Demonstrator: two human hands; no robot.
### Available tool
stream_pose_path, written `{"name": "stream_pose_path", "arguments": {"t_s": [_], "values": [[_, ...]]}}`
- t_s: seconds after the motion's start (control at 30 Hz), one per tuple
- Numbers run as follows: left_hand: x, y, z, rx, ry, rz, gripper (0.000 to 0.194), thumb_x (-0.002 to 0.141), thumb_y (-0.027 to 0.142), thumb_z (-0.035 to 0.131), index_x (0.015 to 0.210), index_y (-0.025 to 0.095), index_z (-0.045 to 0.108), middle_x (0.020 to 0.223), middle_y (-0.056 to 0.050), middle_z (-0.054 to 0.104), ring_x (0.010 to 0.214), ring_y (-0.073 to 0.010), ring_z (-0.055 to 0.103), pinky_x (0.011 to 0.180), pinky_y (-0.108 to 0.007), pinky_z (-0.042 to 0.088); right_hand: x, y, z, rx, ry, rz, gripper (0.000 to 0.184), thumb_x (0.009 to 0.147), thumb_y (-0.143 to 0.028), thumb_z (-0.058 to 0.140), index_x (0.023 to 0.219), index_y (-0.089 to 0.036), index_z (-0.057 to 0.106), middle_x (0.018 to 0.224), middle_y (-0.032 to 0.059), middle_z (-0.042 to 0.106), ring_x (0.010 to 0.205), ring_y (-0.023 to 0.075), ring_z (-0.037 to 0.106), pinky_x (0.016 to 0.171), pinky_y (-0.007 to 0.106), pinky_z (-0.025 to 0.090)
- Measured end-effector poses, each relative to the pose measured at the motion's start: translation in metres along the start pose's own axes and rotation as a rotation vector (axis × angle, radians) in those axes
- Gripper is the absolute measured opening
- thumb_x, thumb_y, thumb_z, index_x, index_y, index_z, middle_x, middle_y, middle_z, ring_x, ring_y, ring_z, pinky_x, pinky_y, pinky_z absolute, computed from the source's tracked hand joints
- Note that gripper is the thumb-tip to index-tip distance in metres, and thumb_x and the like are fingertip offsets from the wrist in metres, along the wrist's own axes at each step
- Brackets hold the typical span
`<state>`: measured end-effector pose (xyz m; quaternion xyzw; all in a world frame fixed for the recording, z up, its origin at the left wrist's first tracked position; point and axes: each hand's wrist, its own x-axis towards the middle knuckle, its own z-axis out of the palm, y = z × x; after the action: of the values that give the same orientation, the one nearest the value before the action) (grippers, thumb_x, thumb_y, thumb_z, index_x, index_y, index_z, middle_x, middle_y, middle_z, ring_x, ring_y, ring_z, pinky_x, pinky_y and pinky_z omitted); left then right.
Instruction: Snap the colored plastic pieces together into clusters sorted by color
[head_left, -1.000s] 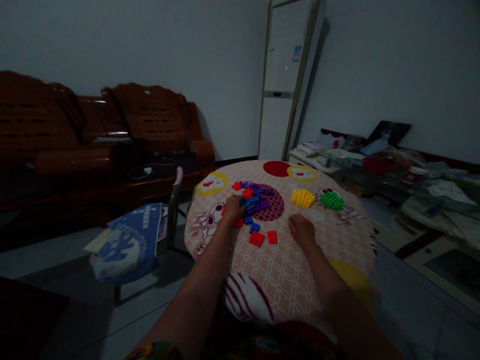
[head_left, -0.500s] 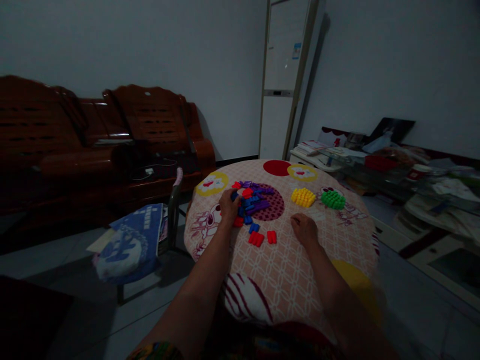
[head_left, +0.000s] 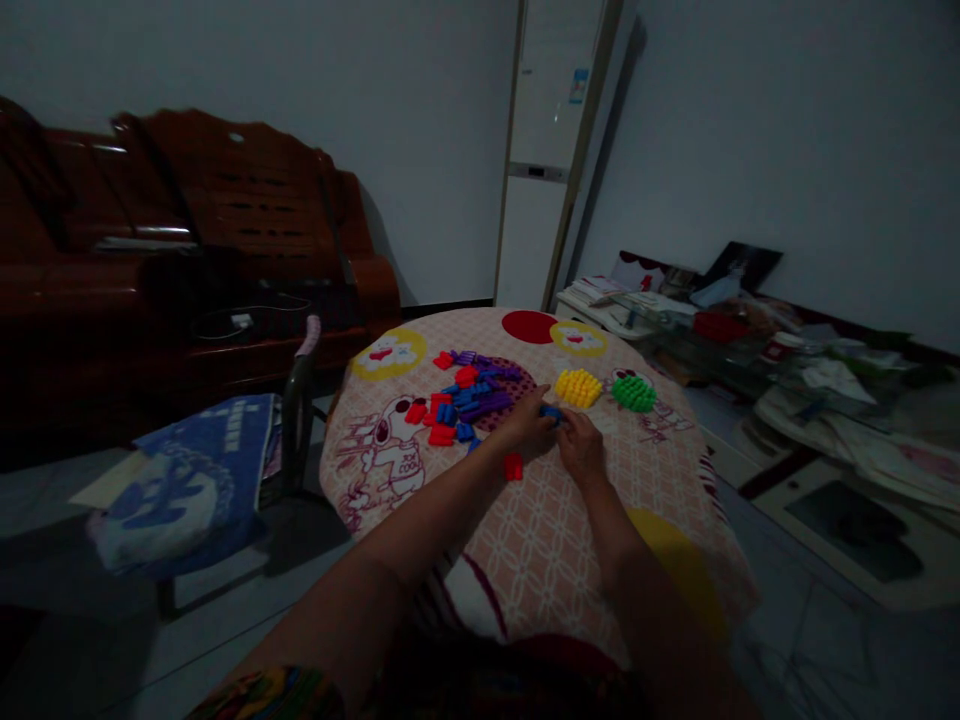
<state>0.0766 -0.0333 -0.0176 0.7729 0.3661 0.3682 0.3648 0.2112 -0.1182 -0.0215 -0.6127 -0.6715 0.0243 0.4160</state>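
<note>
Both hands meet above the round table, with a small blue toy block (head_left: 551, 412) between their fingertips. My left hand (head_left: 529, 430) pinches it from the left, and my right hand (head_left: 582, 448) has its fingers closed at its right end. To the left lies a loose pile of purple blocks (head_left: 484, 403), blue blocks (head_left: 446, 413) and red blocks (head_left: 441, 435). One red block (head_left: 513, 467) sits just below my left hand, which partly hides the things around it. Beyond my right hand rest a yellow block cluster (head_left: 578, 387) and a green block cluster (head_left: 634, 393).
A patterned cloth covers the round table (head_left: 540, 550). At left stands a chair (head_left: 296, 420) with a blue printed bag (head_left: 202, 480) on it, in front of a wooden sofa (head_left: 225, 220). A cluttered glass-topped stand (head_left: 720, 350) is at right.
My left hand has moved right from the pile with a blue block and met my right hand, which has shifted slightly left. The view has turned a little to the right.
</note>
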Motion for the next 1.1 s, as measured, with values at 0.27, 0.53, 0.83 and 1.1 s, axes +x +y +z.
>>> {"name": "stream_pose_path", "arguments": {"t_s": [0.27,0.53,0.83,1.1], "values": [[-0.001,0.015,0.024,-0.064,-0.025,0.010,0.043,0.078,0.012,0.063,0.120,0.014,0.069,0.124,-0.017,0.070,0.110,-0.0271,0.069,0.099,-0.041,0.054,0.000,0.016,-0.004,-0.110,0.007,0.056,0.038,0.086,-0.019,0.048,0.119,-0.017,0.067,0.113,0.0154,0.065,0.105,0.0261,0.059,0.094,0.037,0.046],[-0.011,-0.002,-0.071,0.313,0.321,-0.105,0.037,0.084,0.013,0.056,0.118,0.014,0.071,0.118,-0.012,0.073,0.110,-0.0260,0.066,0.103,-0.039,0.050,0.016,0.040,-0.009,-0.085,0.144,0.229,0.025,0.085,-0.027,0.053,0.092,-0.015,0.074,0.089,0.0116,0.069,0.083,0.0235,0.059,0.080,0.033,0.046],[-0.030,-0.013,-0.110,0.812,0.218,-0.352,0.034,0.089,0.025,0.055,0.117,0.019,0.073,0.119,-0.012,0.071,0.113,-0.0291,0.064,0.098,-0.038,0.050,0.024,0.058,0.003,-0.208,0.196,0.255,0.019,0.079,-0.029,0.062,0.077,-0.017,0.076,0.077,0.0087,0.069,0.073,0.0214,0.058,0.072,0.032,0.042],[-0.028,-0.013,-0.119,0.821,0.145,-0.360,0.036,0.081,0.014,0.059,0.112,0.019,0.077,0.115,-0.012,0.072,0.109,-0.0293,0.065,0.098,-0.036,0.050,0.020,0.058,0.000,-0.197,0.217,0.298,0.017,0.069,-0.021,0.068,0.084,-0.018,0.076,0.083,0.0070,0.071,0.078,0.0213,0.061,0.075,0.031,0.045]]}}
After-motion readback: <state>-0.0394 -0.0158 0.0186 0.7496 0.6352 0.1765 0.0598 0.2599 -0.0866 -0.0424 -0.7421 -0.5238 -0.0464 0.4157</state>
